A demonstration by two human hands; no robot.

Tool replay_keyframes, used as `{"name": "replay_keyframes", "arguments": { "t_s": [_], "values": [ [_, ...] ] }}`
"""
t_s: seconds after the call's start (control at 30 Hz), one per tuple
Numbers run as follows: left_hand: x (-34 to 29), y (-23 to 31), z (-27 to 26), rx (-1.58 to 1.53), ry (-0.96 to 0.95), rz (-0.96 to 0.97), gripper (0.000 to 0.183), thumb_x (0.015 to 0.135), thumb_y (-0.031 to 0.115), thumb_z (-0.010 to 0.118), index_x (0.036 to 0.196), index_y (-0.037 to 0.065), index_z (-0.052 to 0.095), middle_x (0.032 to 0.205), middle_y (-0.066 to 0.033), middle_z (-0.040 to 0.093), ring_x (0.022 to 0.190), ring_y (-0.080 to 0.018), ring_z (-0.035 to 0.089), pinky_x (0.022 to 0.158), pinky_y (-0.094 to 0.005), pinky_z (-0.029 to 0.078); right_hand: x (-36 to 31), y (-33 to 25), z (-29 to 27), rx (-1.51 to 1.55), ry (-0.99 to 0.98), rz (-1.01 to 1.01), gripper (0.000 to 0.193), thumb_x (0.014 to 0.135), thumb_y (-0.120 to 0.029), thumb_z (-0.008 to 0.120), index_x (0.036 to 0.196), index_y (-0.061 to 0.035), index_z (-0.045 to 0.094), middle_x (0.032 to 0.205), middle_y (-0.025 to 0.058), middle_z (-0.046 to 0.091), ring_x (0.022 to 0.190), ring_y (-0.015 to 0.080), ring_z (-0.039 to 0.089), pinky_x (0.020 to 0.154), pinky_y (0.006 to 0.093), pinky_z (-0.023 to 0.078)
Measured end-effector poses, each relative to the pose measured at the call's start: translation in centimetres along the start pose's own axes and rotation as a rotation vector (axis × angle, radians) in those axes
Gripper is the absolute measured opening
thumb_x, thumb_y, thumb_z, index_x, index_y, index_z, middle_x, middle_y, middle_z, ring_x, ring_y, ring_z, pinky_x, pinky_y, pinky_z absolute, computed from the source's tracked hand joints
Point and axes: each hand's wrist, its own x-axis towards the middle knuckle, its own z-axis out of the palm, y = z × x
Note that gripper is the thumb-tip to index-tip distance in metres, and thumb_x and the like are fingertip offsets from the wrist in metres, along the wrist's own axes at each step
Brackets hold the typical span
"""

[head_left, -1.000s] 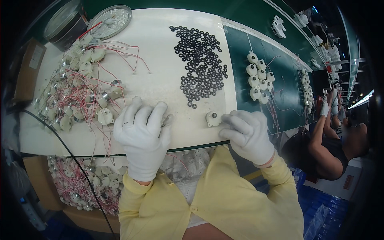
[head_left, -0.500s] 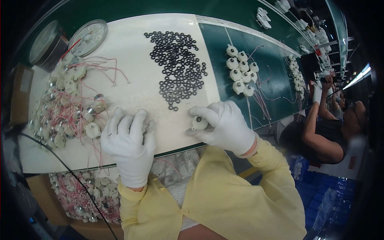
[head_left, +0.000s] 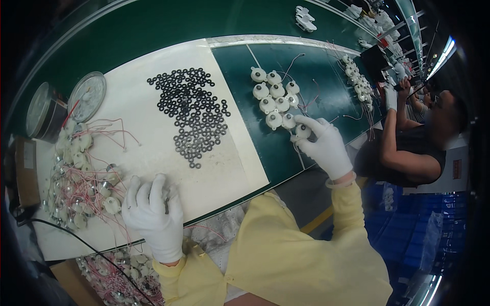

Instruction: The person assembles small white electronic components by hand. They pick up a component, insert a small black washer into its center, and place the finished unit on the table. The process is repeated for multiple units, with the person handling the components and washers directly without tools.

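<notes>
My right hand, in a white glove, grips a small off-white geared motor between thumb and fingers. A dark round piece shows at the motor's middle. The hand is at the near end of a cluster of similar motors on the green surface, each with a dark centre. My left hand, also gloved, rests over the white board's near edge, its fingers bent and apart; nothing shows in it, though its palm is partly hidden. Many small black rings lie spread on the white board.
A tangled heap of motors with pink wires lies at the left. Behind it are a clear tub and a round lid. A box of wired motors sits below the edge. Another person works at the right beside more motors.
My right hand has carried the motor from the white board rightward to the cluster on the green surface. My left hand stays near the heap. The whole view has shifted.
</notes>
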Motion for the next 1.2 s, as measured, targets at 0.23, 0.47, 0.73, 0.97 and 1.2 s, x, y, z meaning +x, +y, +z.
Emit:
{"name": "replay_keyframes", "arguments": {
  "t_s": [0.23, 0.47, 0.73, 0.97, 1.2],
  "values": [
    [-0.1, -0.1, 0.2, 0.030, 0.021, 0.008, 0.038, 0.082, 0.018, 0.082, 0.117, 0.016, 0.069, 0.102, -0.0042, 0.067, 0.112, -0.0352, 0.065, 0.088, -0.0478, 0.046, 1.2, 2.0, 1.7, 0.216, 0.110, 0.091, 0.048, 0.085, -0.014, 0.077, 0.133, -0.0114, 0.070, 0.093, 0.0135, 0.070, 0.075, 0.0236, 0.068, 0.072, 0.0362, 0.053],
    [-0.5, -0.1, 0.2, 0.026, -0.040, -0.018, 0.042, 0.084, 0.014, 0.079, 0.125, 0.013, 0.069, 0.113, -0.0058, 0.067, 0.123, -0.0339, 0.062, 0.097, -0.0477, 0.045, 1.8, 0.9, 1.2, 0.488, 0.024, 0.302, 0.039, 0.091, -0.001, 0.070, 0.130, -0.0023, 0.069, 0.099, 0.0126, 0.074, 0.075, 0.0142, 0.067, 0.072, 0.0290, 0.054],
    [0.3, 0.6, -2.8, -0.244, 0.074, 0.125, 0.042, 0.078, 0.013, 0.076, 0.119, 0.012, 0.069, 0.110, -0.0049, 0.067, 0.118, -0.0372, 0.061, 0.101, -0.0513, 0.046, -1.2, -0.6, -1.4, 0.180, 0.622, -0.099, 0.035, 0.100, -0.015, 0.069, 0.132, -0.0007, 0.067, 0.126, 0.0176, 0.068, 0.108, 0.0299, 0.066, 0.096, 0.0408, 0.051],
    [6.2, 7.1, -3.9, -0.566, 0.131, 0.369, 0.030, 0.068, 0.022, 0.078, 0.097, 0.019, 0.073, 0.095, 0.0029, 0.065, 0.103, -0.0280, 0.061, 0.083, -0.0447, 0.051, -2.8, -13.2, 5.2, 1.964, -0.585, 0.016, 0.075, 0.108, -0.064, 0.039, 0.130, 0.0040, 0.063, 0.114, 0.0152, 0.068, 0.100, 0.0198, 0.064, 0.086, 0.0287, 0.049],
    [8.2, -2.4, -3.2, 0.216, 0.109, 0.072, 0.025, 0.078, 0.028, 0.078, 0.097, 0.012, 0.072, 0.092, -0.0066, 0.066, 0.095, -0.0288, 0.066, 0.070, -0.0429, 0.051, 0.3, -10.9, 6.6, 1.847, -0.843, 0.192, 0.073, 0.108, -0.062, 0.040, 0.093, 0.0012, 0.073, 0.082, 0.0045, 0.068, 0.060, 0.0079, 0.054, 0.047, 0.0216, 0.033]
  ]
}}
